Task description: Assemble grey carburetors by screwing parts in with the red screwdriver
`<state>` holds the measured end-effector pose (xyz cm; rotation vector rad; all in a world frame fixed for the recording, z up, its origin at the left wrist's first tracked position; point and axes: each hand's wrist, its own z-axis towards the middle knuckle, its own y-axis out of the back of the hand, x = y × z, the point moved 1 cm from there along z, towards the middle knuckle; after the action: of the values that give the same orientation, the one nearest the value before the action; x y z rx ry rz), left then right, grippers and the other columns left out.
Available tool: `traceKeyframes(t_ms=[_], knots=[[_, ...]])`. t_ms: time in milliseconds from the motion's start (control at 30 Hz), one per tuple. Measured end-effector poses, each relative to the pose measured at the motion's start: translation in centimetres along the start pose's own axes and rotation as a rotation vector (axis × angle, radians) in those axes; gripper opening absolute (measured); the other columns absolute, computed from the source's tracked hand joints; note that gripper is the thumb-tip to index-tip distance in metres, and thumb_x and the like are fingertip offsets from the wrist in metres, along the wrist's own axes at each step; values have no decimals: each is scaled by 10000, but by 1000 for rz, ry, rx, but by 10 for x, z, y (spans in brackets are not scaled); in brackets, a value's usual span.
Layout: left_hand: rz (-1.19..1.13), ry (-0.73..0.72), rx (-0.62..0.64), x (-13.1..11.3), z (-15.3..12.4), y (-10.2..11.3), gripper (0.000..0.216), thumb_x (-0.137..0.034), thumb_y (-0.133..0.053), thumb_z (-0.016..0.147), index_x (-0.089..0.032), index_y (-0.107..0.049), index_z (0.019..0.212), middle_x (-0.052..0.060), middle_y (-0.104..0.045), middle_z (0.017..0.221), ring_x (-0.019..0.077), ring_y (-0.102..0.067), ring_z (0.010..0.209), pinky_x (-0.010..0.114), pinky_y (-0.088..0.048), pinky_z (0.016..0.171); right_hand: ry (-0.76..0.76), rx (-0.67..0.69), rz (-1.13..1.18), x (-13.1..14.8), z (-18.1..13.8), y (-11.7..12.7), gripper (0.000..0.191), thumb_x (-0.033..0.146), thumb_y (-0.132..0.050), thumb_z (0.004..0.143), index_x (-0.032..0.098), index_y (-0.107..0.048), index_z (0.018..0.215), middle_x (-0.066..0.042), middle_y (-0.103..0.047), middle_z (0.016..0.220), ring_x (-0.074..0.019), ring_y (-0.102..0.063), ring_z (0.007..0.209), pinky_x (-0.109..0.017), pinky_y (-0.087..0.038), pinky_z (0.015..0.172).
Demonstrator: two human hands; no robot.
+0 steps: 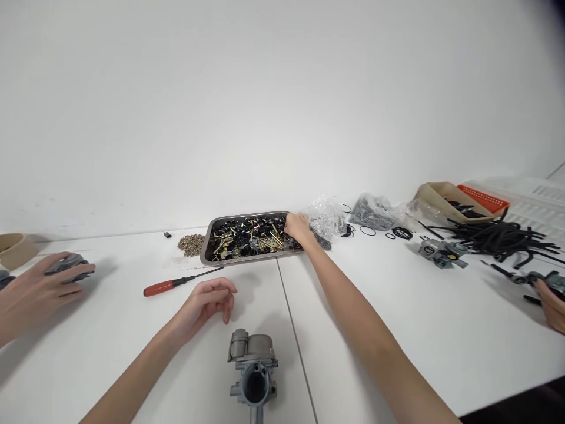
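Note:
A grey metal carburetor (255, 371) stands on the table close in front of me, its round bore facing me. Behind and left of it, my left hand (212, 303) hovers with loosely bent fingers apart, holding nothing. My right hand (299, 228) reaches to the right end of a metal tray (247, 259) full of small black and brass-coloured parts. Its fingers are curled down among the parts, and whatever they grip is hidden. A screwdriver (165, 287) with a red handle lies left of the tray, its tip near the tray's front edge.
Small brass pieces (191, 245) are heaped left of the tray. Clear plastic bags (373, 212), black rings (367, 231), another carburetor (442, 253) and black hoses (498, 238) lie at right. Co-workers' hands hold parts at the left (48, 288) and right (551, 306) edges.

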<state>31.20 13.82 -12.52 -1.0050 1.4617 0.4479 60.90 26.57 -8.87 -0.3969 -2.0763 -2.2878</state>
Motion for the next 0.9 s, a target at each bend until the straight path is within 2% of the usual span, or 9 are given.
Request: traceKeyframes(t_ms=[200, 333, 433, 533, 600, 767, 900], knots=[[13, 21, -11, -7, -5, -4, 136, -320, -668, 763, -192, -688, 801, 55, -638, 665, 181, -558, 565, 346, -436, 589, 67, 66, 298, -13, 1, 18, 247, 326, -580, 942, 129, -610, 1089, -74, -626, 1073, -180, -625, 934, -373, -541, 820], [13, 20, 4, -6, -4, -3, 149, -330, -674, 762, -187, -685, 806, 60, -647, 677, 184, -567, 566, 347, -435, 588, 164, 79, 532, -8, -4, 37, 178, 253, -632, 900, 101, -643, 992, -61, -663, 961, -155, -632, 865, -326, -525, 800], [22, -11, -14, -1, -2, -2, 161, -329, -660, 786, -174, -655, 830, 43, -625, 648, 149, -542, 503, 291, -400, 519, 275, 149, 710, 11, -16, 49, 158, 193, -680, 832, 84, -680, 947, -65, -691, 878, -128, -622, 794, -255, -485, 763], [52, -71, -81, 1, 0, -3, 217, -338, -679, 786, -156, -618, 888, 26, -598, 627, 117, -496, 462, 249, -344, 448, 410, 294, 864, 44, -32, 55, 176, 214, -709, 789, 110, -700, 931, -52, -700, 851, -106, -603, 726, -222, -466, 688], [59, -119, -134, 0, -1, -3, 271, -338, -698, 777, -154, -597, 949, 19, -597, 665, 109, -493, 473, 247, -359, 449, 487, 401, 951, 67, -43, 55, 178, 224, -725, 765, 128, -702, 913, -42, -697, 831, -100, -593, 685, -215, -463, 646], [23, -246, -261, -11, -5, -6, 395, -351, -707, 770, -177, -563, 1095, 51, -628, 882, 122, -551, 527, 300, -449, 497, 565, 603, 1096, 110, -69, 40, 155, 227, -725, 740, 133, -669, 851, -35, -671, 765, -112, -596, 635, -228, -488, 604], [-13, -258, -282, -17, -6, -10, 374, -359, -708, 770, -160, -595, 1067, 75, -638, 932, 144, -579, 591, 333, -485, 528, 612, 730, 1129, 128, -82, 18, 172, 222, -753, 707, 149, -661, 832, -8, -651, 710, -107, -592, 622, -212, -479, 582]])
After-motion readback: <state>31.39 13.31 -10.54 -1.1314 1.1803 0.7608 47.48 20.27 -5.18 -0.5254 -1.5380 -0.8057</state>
